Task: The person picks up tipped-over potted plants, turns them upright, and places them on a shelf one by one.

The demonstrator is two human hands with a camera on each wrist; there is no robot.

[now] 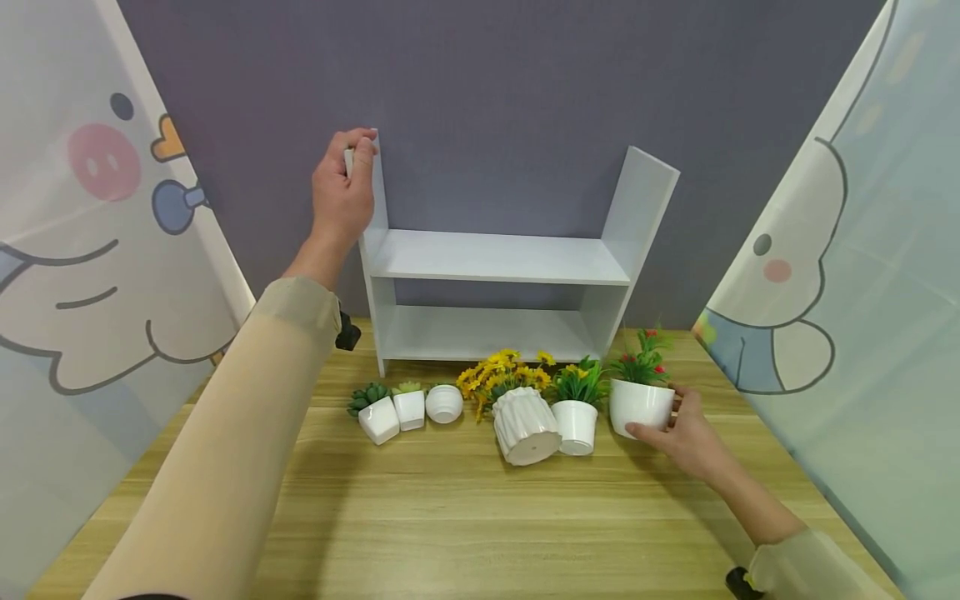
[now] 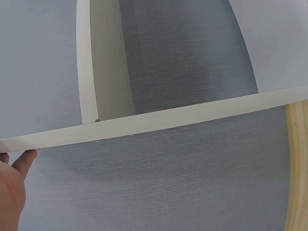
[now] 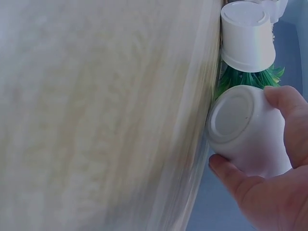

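Holds white pot [image 1: 641, 407] in right hand [image 1: 686, 437], with fingers curved wide around it; likely stiff, slippery, best cupped low. Grips shelf panel [image 1: 377, 221] in curled left hand [image 1: 343, 185].

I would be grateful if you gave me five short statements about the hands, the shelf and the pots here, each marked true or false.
1. The left hand grips one upright side of the white shelf. True.
2. The right hand holds the white pot with red flowers. True.
3. All the pots are on the shelf's boards. False: they are on the wooden table, in front of the shelf.
4. The ribbed pot has its base turned toward the viewer in the head view. True.
5. The three small pots are at the right end of the row. False: in the head view they are at the left end.
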